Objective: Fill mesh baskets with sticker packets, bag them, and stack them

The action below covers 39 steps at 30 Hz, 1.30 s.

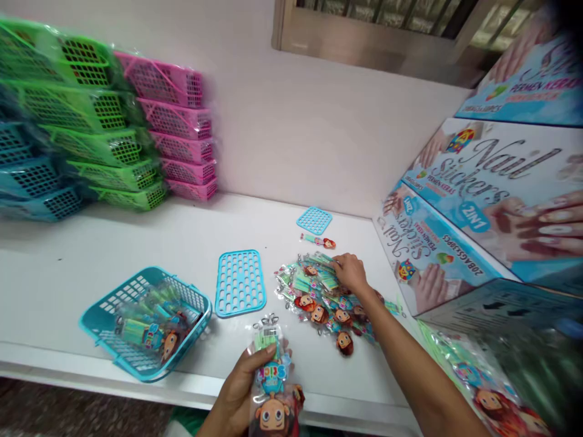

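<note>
My left hand, near the table's front edge, is closed round several clear packets with green sticks, a "Stick" label and a cartoon head; the thumb lies across the front one. My right hand reaches over a loose pile of the same packets. Its fingertips pinch the edge of a packet at the top of the pile; the far fingers are partly hidden. To the left, a blue plastic basket holds several packets.
A blue perforated panel lies between basket and pile, with a smaller one behind. One packet lies alone. Stacked green and pink baskets stand back left. "Nail Stickers" boxes rise on the right.
</note>
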Tool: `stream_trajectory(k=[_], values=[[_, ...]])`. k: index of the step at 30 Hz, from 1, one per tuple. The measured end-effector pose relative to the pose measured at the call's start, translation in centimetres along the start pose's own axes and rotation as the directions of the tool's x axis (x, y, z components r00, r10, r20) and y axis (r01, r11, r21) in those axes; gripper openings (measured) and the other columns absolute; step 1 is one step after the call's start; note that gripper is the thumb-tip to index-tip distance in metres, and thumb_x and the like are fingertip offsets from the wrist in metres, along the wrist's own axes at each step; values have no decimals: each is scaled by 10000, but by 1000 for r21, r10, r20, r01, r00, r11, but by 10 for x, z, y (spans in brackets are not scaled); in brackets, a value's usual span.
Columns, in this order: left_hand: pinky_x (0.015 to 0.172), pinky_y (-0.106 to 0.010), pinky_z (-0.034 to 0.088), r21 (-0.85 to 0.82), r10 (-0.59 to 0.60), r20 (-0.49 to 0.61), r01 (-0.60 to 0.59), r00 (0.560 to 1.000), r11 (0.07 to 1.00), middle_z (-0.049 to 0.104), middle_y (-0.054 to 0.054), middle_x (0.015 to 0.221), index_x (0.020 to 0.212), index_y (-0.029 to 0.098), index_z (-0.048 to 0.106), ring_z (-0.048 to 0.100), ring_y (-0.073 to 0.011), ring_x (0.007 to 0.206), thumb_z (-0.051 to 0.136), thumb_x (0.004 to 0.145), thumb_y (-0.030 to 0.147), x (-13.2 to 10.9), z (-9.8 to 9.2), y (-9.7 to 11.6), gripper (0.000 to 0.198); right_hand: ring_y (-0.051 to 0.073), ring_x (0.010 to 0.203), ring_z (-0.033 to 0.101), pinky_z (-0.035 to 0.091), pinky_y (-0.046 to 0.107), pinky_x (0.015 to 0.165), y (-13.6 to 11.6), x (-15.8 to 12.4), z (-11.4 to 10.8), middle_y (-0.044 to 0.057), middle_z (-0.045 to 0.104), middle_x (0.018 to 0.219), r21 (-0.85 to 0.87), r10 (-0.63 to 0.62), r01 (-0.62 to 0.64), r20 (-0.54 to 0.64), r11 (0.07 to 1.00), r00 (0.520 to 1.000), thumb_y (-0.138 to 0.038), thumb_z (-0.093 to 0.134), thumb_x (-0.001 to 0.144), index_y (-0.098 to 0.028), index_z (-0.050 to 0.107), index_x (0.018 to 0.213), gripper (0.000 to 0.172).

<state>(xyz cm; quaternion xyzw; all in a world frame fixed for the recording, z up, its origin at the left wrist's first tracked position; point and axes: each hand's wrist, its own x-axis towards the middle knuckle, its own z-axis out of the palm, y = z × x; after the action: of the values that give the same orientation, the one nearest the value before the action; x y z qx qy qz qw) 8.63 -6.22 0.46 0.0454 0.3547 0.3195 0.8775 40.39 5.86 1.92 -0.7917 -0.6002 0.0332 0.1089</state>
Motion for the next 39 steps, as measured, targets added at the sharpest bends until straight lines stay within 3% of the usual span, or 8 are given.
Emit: stream_trajectory(k=[5, 10, 14, 19, 22, 30, 35, 39], values=[[865, -386, 535, -75, 97, 99, -90, 990, 993, 715, -111, 1054, 1134, 143, 625, 675, -261, 970, 657, 785, 128, 11, 13, 4, 350, 198, 872, 611, 435, 291, 759, -53, -77, -18, 56, 677, 951, 220, -95, 110, -78, 969, 992, -391, 393, 939, -200, 514, 1240, 376], [885, -394, 535, -116, 189, 3, -187, 982, 975, 712, -108, 1071, 1289, 147, 513, 692, -258, 939, 637, 790, 91, 28, 18, -2, 517, 170, 828, 589, 428, 285, 726, -114, -147, -13, 59, 648, 897, 379, -467, 411, 66, 830, 882, -378, 274, 983, -202, 613, 966, 382], [856, -383, 548, -43, 174, -23, -175, 984, 984, 718, -106, 1044, 1328, 159, 470, 702, -251, 902, 660, 788, 108, 31, 8, -1, 575, 155, 763, 571, 403, 267, 692, -94, -98, -14, 42, 638, 794, 167, -337, 311, 153, 935, 929, -513, 282, 957, -196, 641, 789, 507], [815, -378, 558, -4, 153, 7, -153, 988, 988, 729, -122, 954, 1300, 121, 502, 711, -252, 838, 665, 797, 147, 24, -2, 8, 530, 265, 1096, 530, 402, 323, 816, -26, 15, -2, 178, 568, 1235, 34, -18, 14, 116, 999, 993, -431, 505, 880, -124, 540, 1225, 463], [810, -380, 555, -17, 130, 27, -130, 991, 991, 729, -124, 934, 1288, 119, 514, 710, -259, 846, 663, 803, 160, 21, -5, 10, 510, 293, 957, 592, 410, 347, 756, -3, 42, 7, 192, 648, 1049, -11, 56, -55, 156, 998, 986, -388, 560, 839, -105, 644, 1051, 364], [844, -402, 543, -118, 117, 41, -111, 992, 987, 734, -105, 937, 1313, 143, 489, 703, -272, 890, 635, 808, 124, 20, 11, 11, 526, 190, 926, 582, 396, 284, 810, -51, -42, -8, 77, 664, 950, 105, -100, 95, 43, 990, 994, -347, 344, 960, -191, 635, 935, 331], [861, -387, 540, -142, 191, 23, -186, 981, 972, 726, -106, 1003, 1342, 156, 465, 700, -257, 902, 612, 814, 96, 30, 16, 5, 551, 144, 787, 581, 413, 245, 703, -110, -129, -7, 18, 657, 853, 493, -462, 361, 96, 792, 882, -396, 342, 969, -225, 623, 984, 329], [838, -365, 548, -56, 152, 32, -150, 988, 987, 713, -113, 1050, 1364, 177, 439, 693, -247, 922, 639, 815, 126, 30, 8, 4, 586, 130, 693, 569, 413, 233, 662, -95, -89, -7, 0, 642, 734, 364, -382, 289, 216, 885, 899, -456, 266, 974, -210, 638, 765, 492]])
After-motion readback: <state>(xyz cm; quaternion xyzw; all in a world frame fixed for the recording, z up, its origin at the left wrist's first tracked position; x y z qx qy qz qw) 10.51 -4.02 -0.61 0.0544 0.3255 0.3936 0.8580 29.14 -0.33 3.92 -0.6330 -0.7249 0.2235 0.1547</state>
